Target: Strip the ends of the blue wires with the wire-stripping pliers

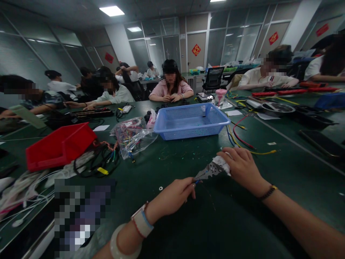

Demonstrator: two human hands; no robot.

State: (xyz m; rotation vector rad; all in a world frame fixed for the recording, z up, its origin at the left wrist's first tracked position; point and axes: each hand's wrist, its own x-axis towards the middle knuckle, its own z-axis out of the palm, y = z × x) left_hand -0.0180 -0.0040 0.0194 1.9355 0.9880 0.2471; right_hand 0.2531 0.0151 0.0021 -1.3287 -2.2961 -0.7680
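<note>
My right hand (242, 167) is closed around the white-wrapped handles of a metal wire stripper (208, 171), whose jaws point left. My left hand (175, 196) is pinched shut right at the jaws, holding a thin wire end with a bit of blue showing. Both hands hover just above the dark green table (172, 154). A watch and a pale bangle sit on my left wrist, a dark bracelet on my right.
A blue plastic basket (190, 122) stands ahead, a clear bag of coloured wires (133, 136) to its left, then a red bin (59, 145) and black cables (97, 162). Red and yellow wires (242, 138) lie to the right. Several people sit around the table.
</note>
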